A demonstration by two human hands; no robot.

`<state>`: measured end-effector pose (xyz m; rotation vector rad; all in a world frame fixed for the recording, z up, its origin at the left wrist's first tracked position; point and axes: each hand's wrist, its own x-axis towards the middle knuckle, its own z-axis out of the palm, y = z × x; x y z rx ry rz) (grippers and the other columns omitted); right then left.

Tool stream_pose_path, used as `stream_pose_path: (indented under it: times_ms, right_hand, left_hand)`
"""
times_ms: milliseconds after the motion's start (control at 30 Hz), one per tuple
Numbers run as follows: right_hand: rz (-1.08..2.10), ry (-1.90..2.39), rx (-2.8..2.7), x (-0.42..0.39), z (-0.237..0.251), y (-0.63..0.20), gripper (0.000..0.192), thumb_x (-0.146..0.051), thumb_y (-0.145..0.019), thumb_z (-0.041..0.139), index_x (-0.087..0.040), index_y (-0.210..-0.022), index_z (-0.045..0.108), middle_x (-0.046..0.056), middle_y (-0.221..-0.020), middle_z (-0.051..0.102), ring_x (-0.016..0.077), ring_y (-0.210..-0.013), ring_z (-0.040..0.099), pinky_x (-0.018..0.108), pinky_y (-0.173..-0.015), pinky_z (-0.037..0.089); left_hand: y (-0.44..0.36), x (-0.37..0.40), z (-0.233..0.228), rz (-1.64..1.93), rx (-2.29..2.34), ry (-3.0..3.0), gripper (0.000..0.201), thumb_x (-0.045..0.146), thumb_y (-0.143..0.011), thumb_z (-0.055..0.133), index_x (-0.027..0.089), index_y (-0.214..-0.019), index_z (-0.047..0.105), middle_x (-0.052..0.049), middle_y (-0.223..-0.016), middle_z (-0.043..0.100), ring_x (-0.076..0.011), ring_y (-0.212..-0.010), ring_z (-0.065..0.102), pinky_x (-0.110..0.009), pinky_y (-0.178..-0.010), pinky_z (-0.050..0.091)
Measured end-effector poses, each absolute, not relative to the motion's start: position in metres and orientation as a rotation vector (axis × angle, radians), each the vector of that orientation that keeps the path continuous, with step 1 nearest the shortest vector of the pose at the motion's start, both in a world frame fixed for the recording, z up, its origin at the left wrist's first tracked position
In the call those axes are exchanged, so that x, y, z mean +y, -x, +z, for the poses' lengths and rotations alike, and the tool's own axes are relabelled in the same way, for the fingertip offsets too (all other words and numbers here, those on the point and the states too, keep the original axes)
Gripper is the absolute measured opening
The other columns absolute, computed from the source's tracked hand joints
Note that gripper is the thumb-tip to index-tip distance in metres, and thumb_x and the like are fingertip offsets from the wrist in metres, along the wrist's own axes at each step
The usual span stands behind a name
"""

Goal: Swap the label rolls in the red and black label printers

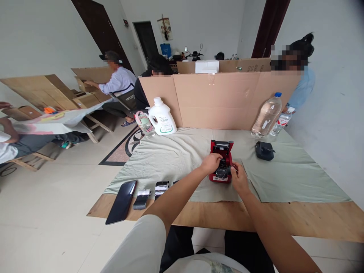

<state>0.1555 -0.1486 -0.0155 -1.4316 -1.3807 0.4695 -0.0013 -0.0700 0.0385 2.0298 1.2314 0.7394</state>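
Observation:
A small red and black printer (220,177) stands on the cloth in front of me, its lid (222,146) raised. Inside lies something dark and shiny, perhaps a roll of black film. My left hand (210,163) reaches in from the left, fingers bent together over the inner parts; what they pinch is hidden. On the other side, my right hand (239,178) grips the printer's right edge with thumb and fingers. Left of my forearm lie a small roll of black ribbon (141,200) and a wider shiny black roll (161,189), with another dark item partly covered by the arm.
A dark phone (121,202) rests at the table's front left. Behind stand a white jug (162,118), a pink-handled bottle (146,125), a cardboard screen (213,100), a large water bottle (266,115) and a smaller one (282,122). A black pouch (264,151) lies right. Other people sit beyond.

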Motion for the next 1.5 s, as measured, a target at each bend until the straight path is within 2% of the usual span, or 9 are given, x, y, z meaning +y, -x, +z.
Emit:
stream_pose_path:
  times_ms: [200,533,700,900,1000,1133,1267,1367,1500]
  right_hand:
    - [0.454,1.421,-1.405,-0.159,-0.029,-0.155,0.048,-0.049,-0.091,0.035,-0.019,-0.126,0.049,0.013,-0.124,0.056,0.0246,-0.113,0.052,0.043,-0.09,0.047]
    - [0.469,1.43,-1.415,-0.162,-0.027,-0.155,0.048,-0.048,-0.092,0.036,-0.019,-0.128,0.048,0.013,-0.127,0.055,0.024,-0.115,0.052,0.043,-0.094,0.045]
    - [0.459,1.408,-1.427,-0.163,-0.029,-0.157,0.048,-0.047,-0.092,0.037,-0.018,-0.127,0.048,0.013,-0.125,0.055,0.0234,-0.112,0.054,0.041,-0.09,0.047]
    - [0.259,1.366,-1.43,-0.173,-0.016,-0.155,0.041,-0.043,-0.09,0.041,-0.018,-0.122,0.052,0.013,-0.12,0.056,0.0254,-0.112,0.051,0.042,-0.089,0.047]
    - [0.197,1.305,-1.468,-0.181,-0.007,-0.148,0.035,-0.038,-0.09,0.043,-0.019,-0.118,0.054,0.013,-0.122,0.055,0.0251,-0.114,0.049,0.045,-0.092,0.044]
    - [0.208,1.268,-1.564,-0.193,-0.002,-0.14,0.029,-0.036,-0.09,0.045,-0.019,-0.111,0.057,0.011,-0.121,0.056,0.0249,-0.113,0.05,0.049,-0.096,0.041]
    - [0.214,1.27,-1.628,-0.203,-0.001,-0.134,0.027,-0.036,-0.089,0.047,-0.02,-0.107,0.058,0.011,-0.121,0.056,0.0255,-0.112,0.051,0.049,-0.094,0.041]
    - [0.169,1.258,-1.661,-0.208,0.0,-0.129,0.026,-0.035,-0.089,0.048,-0.02,-0.106,0.059,0.011,-0.12,0.057,0.0253,-0.112,0.051,0.049,-0.096,0.04]
    - [0.141,1.219,-1.732,-0.21,0.0,-0.123,0.025,-0.034,-0.088,0.048,-0.02,-0.106,0.059,0.01,-0.12,0.056,0.0245,-0.111,0.051,0.047,-0.099,0.038]
  left_hand:
    - [-0.034,-0.045,0.058,-0.14,1.324,-2.586,0.035,0.016,-0.079,0.053,0.016,-0.113,0.062,-0.013,-0.122,0.059,-0.0271,-0.112,0.055,-0.04,-0.096,0.041]
    - [-0.05,-0.034,0.061,-0.424,1.419,-2.566,0.034,0.017,-0.073,0.062,0.01,-0.107,0.064,-0.02,-0.111,0.064,-0.0309,-0.107,0.058,-0.04,-0.092,0.043]
    - [-0.036,-0.043,0.066,-0.246,1.363,-2.566,0.036,0.018,-0.076,0.058,0.015,-0.111,0.058,-0.015,-0.109,0.065,-0.0283,-0.103,0.06,-0.037,-0.087,0.046]
    - [0.006,-0.096,0.076,0.562,1.292,-2.439,0.04,0.014,-0.082,0.048,0.013,-0.122,0.045,-0.014,-0.117,0.058,-0.0246,-0.112,0.052,-0.038,-0.098,0.039]
    - [0.032,-0.139,0.065,0.827,1.27,-2.041,0.041,0.018,-0.079,0.054,0.017,-0.119,0.044,-0.008,-0.109,0.06,-0.0201,-0.1,0.057,-0.035,-0.091,0.044]
    - [0.079,-0.168,0.034,0.917,1.347,-1.544,0.037,0.023,-0.068,0.068,0.018,-0.101,0.05,-0.002,-0.09,0.062,-0.0158,-0.083,0.059,-0.03,-0.079,0.047]
    - [0.155,-0.136,0.018,1.124,1.563,-1.291,0.027,0.024,-0.069,0.067,0.018,-0.092,0.053,0.0,-0.079,0.061,-0.0144,-0.074,0.058,-0.029,-0.074,0.047]
    - [0.216,-0.103,0.017,1.245,1.777,-1.228,0.03,0.024,-0.071,0.065,0.017,-0.098,0.055,-0.004,-0.086,0.064,-0.0175,-0.084,0.061,-0.029,-0.079,0.046]
    - [0.264,-0.088,0.008,0.888,2.158,-1.242,0.04,0.029,-0.075,0.063,0.018,-0.112,0.053,-0.011,-0.107,0.064,-0.0248,-0.1,0.059,-0.033,-0.082,0.045]
